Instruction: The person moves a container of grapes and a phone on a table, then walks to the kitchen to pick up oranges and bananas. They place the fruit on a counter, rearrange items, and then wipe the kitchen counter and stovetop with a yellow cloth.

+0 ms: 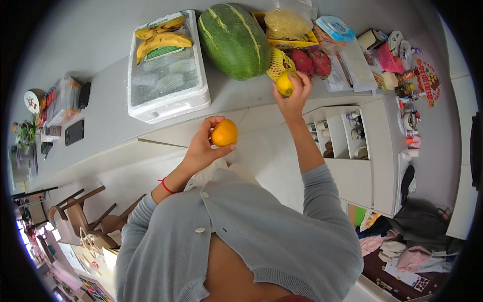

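Note:
An orange citrus fruit (225, 133) is in my left hand (202, 145), held in front of the counter's edge. My right hand (296, 96) grips a yellow-orange citrus fruit with a greenish end (285, 83) over the front of the counter. Just behind that fruit lies a yellow foam fruit net (278, 62), its contents partly hidden. Two dragon fruits (320, 63) sit beside the net. To the left rests a large striped watermelon (236, 41). Farther left, a white foam box (169, 105) under clear film carries two spotted bananas (166, 40).
A yellow box (290, 44) with a bag of dried noodle-like food stands behind the dragon fruits. Papers (356, 66) lie to the right. A phone (74, 132) rests at the left. Below the counter is an opened shoe cabinet (337, 136); wooden chairs (81, 215) stand lower left.

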The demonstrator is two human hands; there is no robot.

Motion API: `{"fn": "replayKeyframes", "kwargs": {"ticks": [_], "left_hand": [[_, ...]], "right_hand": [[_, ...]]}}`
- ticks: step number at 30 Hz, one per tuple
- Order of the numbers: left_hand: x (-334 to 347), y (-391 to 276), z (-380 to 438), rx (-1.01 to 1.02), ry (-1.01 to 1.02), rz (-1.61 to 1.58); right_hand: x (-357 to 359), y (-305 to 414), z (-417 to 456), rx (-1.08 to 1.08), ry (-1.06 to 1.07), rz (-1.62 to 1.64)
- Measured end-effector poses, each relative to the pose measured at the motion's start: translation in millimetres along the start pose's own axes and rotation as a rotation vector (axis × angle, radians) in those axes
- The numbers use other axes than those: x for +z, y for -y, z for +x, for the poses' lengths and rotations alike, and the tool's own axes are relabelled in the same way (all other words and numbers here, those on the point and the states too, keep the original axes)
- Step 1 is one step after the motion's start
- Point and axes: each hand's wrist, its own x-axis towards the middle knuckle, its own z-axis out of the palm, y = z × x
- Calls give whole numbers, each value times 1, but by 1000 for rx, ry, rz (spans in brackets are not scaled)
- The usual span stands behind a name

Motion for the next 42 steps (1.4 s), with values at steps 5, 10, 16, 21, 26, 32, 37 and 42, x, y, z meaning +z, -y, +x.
{"fn": "replayKeyframes", "kwargs": {"ticks": [5, 10, 16, 21, 26, 32, 37, 42], "left_hand": [[-3, 3, -4, -75, 54, -29], [-4, 0, -2, -82, 55, -133], [-4, 3, -5, -32, 44, -210], [-14, 1, -10, -13, 27, -135], [-31, -4, -37, 10, -1, -308], [-56, -25, -74, -3, -98, -403], [-80, -34, -99, 39, -386, -415], [-121, 3, -78, 441, -686, -477]], "right_hand": [[30, -2, -7, -68, -88, -82], [39, -1, -16, -40, -143, -161], [56, 21, -1, 100, -155, -273], [47, 23, 3, -7, -163, -253], [27, 47, 11, -131, -370, -193], [14, 104, 31, -198, -414, 188], [29, 175, 15, 285, -143, 582], [65, 154, -21, 801, 17, 1170]]}}
